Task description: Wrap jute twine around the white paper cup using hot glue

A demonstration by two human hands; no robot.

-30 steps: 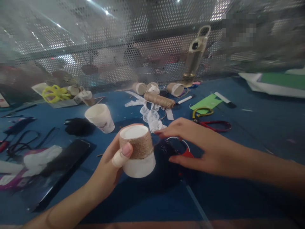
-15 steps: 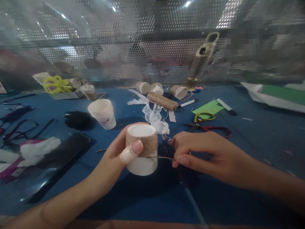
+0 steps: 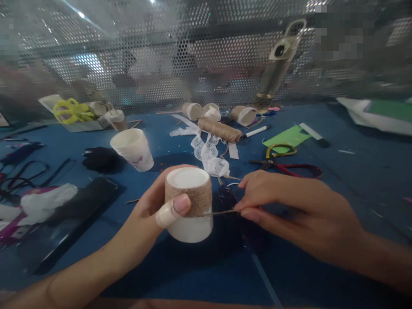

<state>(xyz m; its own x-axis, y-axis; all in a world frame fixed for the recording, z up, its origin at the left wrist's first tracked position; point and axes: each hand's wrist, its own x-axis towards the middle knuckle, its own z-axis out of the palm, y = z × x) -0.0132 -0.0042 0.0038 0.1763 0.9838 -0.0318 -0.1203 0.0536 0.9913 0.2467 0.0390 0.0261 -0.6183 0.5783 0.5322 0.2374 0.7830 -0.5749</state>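
Note:
My left hand (image 3: 161,206) is wrapped round an upside-down white paper cup (image 3: 189,229), its bandaged thumb lying across the front. Brown jute twine (image 3: 198,196) covers the upper part of the cup in tight rows; the wider lower part is bare white. From the lowest row a free strand (image 3: 222,212) runs right, pulled straight, to my right hand (image 3: 283,210), which pinches it between thumb and forefinger. Behind the cup lie white lace trim (image 3: 207,156) and a roll of twine (image 3: 220,129).
Scissors (image 3: 273,161) with yellow and red handles lie beyond my right hand, beside green paper (image 3: 286,139). A stack of paper cups (image 3: 133,150) stands at left, near a dark phone-like slab (image 3: 74,223). A perforated metal panel (image 3: 193,56) borders the table's back.
The cup has tilted slightly and come a little nearer. My right hand has shifted slightly right, with the strand still taut. The whole view has moved a little.

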